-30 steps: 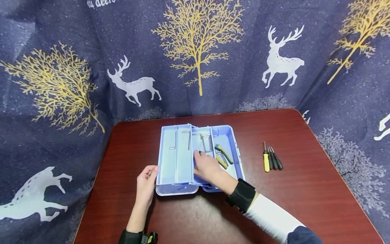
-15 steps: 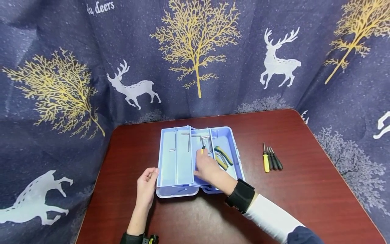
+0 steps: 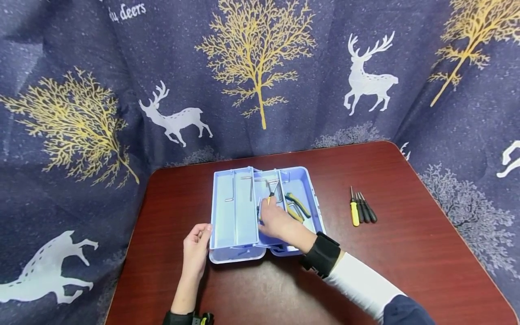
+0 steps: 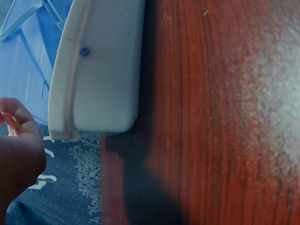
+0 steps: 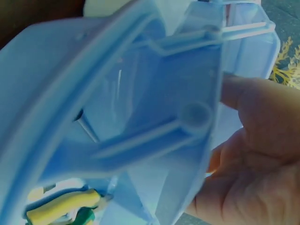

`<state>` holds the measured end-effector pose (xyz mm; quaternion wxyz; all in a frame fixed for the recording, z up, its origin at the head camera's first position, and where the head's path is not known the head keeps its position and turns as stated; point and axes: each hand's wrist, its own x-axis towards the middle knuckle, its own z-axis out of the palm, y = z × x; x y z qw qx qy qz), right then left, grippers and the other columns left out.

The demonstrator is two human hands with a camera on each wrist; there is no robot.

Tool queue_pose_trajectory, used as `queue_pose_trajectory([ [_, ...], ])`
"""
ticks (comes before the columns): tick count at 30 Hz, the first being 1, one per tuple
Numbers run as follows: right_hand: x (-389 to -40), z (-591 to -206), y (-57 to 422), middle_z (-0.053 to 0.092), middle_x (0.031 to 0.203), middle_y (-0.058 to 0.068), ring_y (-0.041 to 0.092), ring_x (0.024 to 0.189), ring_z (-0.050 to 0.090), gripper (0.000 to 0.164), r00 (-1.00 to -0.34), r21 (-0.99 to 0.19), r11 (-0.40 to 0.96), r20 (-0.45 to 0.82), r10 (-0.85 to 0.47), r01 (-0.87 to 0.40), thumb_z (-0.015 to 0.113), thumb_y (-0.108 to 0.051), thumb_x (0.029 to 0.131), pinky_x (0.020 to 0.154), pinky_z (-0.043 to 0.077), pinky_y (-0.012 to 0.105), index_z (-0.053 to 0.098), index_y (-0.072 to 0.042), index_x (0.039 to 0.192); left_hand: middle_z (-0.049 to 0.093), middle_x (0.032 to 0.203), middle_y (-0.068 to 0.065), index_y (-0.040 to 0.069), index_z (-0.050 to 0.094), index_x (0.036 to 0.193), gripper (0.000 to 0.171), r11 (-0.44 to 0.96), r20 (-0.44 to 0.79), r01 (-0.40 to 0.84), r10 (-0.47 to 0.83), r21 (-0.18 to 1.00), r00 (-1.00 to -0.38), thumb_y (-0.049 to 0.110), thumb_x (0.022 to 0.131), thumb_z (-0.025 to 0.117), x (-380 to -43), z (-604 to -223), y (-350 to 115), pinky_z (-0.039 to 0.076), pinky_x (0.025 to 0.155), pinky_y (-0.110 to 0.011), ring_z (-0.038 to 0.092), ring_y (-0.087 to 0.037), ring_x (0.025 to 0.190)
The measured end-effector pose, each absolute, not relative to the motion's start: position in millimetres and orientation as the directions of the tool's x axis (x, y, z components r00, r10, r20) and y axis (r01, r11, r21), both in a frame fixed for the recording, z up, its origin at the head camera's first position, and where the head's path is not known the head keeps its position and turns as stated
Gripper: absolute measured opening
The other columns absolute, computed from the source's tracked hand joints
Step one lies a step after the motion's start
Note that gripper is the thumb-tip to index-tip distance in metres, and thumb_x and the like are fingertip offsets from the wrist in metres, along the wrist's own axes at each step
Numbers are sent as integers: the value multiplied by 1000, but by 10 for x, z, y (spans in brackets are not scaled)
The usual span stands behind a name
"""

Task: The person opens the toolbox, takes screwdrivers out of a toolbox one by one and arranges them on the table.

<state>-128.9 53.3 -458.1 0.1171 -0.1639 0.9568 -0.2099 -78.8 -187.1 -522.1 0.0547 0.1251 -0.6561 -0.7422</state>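
Observation:
In the head view, my left hand (image 3: 196, 248) holds the near left edge of the toolbox's upper tray (image 3: 223, 230) between thumb and curled fingers. The toolbox (image 3: 318, 205) is light blue, with its trays spread out. My right hand (image 3: 280, 221) reaches into the middle tray, fingers curled round a slim tool (image 3: 270, 197) with a yellow-and-black handle and a metal tip; most of its handle is hidden under the hand. Hex keys (image 3: 251, 188) lie in the trays. Pliers (image 3: 298, 205) with green-and-yellow handles lie in the right section. The right wrist view shows the right hand (image 5: 262, 154) behind a tray wall.
To the right of the toolbox, a yellow screwdriver (image 3: 355, 213) lies beside several black screwdrivers (image 3: 367, 212) on the reddish-brown table (image 3: 406, 253). A dark blue curtain (image 3: 284, 144) with deer and trees hangs behind the table.
My right hand has shifted slightly right in the middle tray, and more of the tool's yellow-and-black handle shows at its fingertips. My left hand stays at the tray edge.

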Motion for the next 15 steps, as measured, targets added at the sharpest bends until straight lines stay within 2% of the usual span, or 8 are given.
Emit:
queue_pose_trajectory([
  [3,-1289,-4554,524,46,115,32,38,74,65,52,-928,-446,864,-163,-335,-233,73,-17,93,67,59,49,47,15,125,63,70,4,-13,62,101,15,-133,-106,-75,-246,988,-964,2,103,58,-795,-5215,-1870,42,47,-19,54,-6,55],
  [6,-1270,-4548,523,51,110,32,38,76,66,43,-940,-431,872,-130,-315,-233,72,-15,95,67,59,49,52,13,120,65,71,5,-14,61,102,16,-126,-104,-74,-249,989,-963,2,103,58,-797,-5217,-1871,43,47,-19,55,-7,56],
  [10,-1230,-4545,542,60,95,28,37,75,68,31,-953,-373,891,-48,-298,-260,76,-11,92,62,59,49,56,7,108,65,71,5,-17,60,104,19,-120,-109,-81,-249,989,-962,2,103,58,-796,-5234,-1871,44,49,-19,56,-7,58],
  [15,-1201,-4546,578,65,85,24,39,78,70,25,-955,-304,909,10,-296,-285,77,-10,89,63,59,50,58,2,100,63,69,5,-17,60,103,18,-123,-100,-70,-258,990,-961,1,103,58,-794,-5231,-1870,43,47,-19,53,-6,55],
])
